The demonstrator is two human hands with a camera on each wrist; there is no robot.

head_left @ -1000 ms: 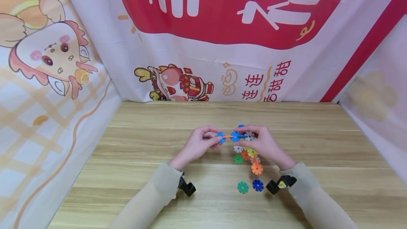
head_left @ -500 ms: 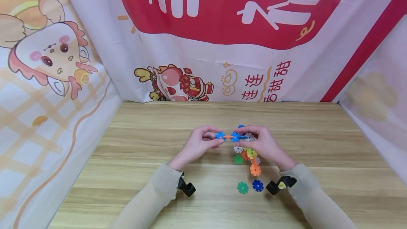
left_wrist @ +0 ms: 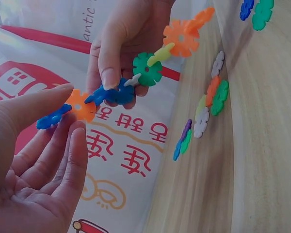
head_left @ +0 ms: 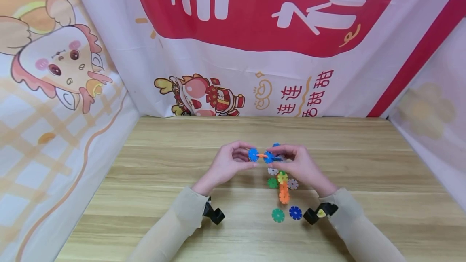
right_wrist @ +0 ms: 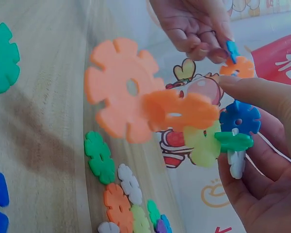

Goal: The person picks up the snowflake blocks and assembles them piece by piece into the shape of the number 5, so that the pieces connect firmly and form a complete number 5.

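Note:
A chain of slotted snowflake discs (left_wrist: 147,69) hangs above the table, joined slot to slot in blue, orange, white, green and yellow. My right hand (head_left: 303,165) pinches its blue discs (left_wrist: 120,92) between thumb and fingers. From there the white, green, yellow and orange discs (right_wrist: 119,87) trail down toward me. At the chain's left end is a blue disc (head_left: 253,155), joined to an orange one (left_wrist: 80,109). My left hand (head_left: 229,159) surrounds that end disc with thumb and fingers spread apart; the thumb lies below it. Whether a fingertip touches its edge is unclear.
Loose discs lie on the wooden table (head_left: 164,173) under and before my right hand: green (head_left: 278,215), dark blue (head_left: 295,212), white (head_left: 272,171) and several more. Printed cloth (head_left: 233,64) walls off the back and both sides. A black camera mount (head_left: 214,214) sits at each wrist.
My left thumb has slipped off the end blue disc's face and the fingers have spread. The chain's hanging yellow and orange part has swung left. My right hand keeps its hold.

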